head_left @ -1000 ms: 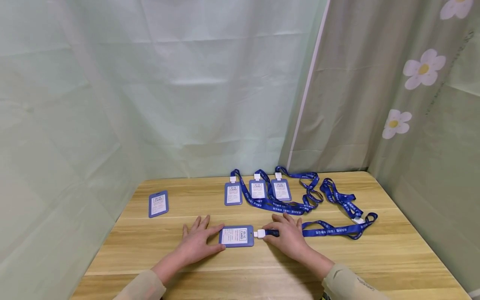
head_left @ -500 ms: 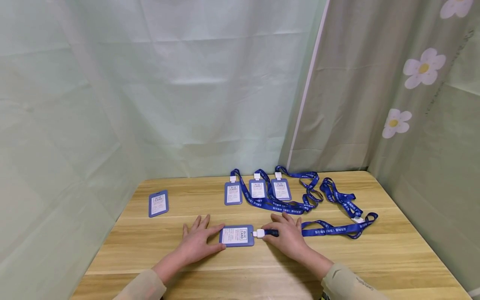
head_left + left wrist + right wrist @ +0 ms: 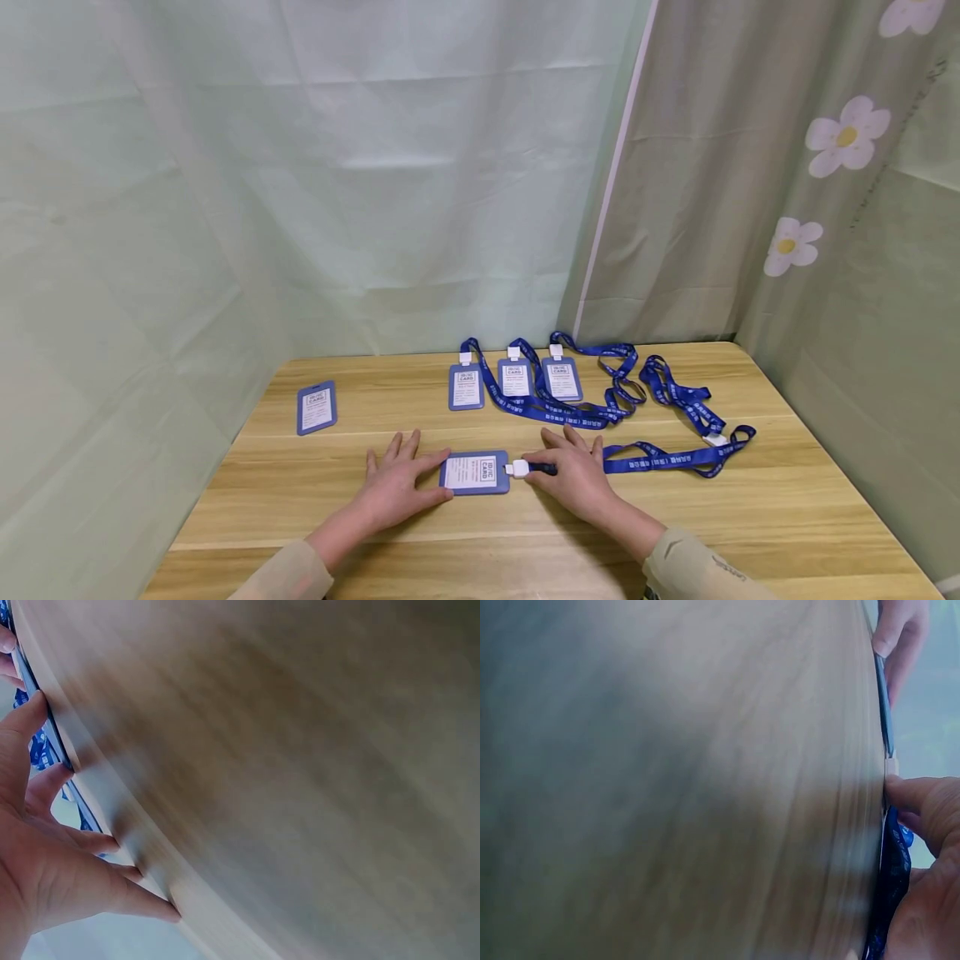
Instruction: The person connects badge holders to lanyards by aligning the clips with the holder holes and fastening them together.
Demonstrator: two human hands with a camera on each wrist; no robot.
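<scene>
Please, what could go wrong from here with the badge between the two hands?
The left hand touches only one end of the blue badge holder, which might slide when the right hand moves the white clip.
I cannot tell whether the clip is fully hooked; it could come loose.
The strap lies close to the spare lanyard and might tangle.

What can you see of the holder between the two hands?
The holder is a flat rectangle with a blue, plastic-looking frame around a white printed card headed "CARD". It lies flat on the table, its slotted end toward the right hand. The left hand's thumb and index finger touch its other end. A white clip meets the slot; whether it is latched, I can't tell.
</scene>
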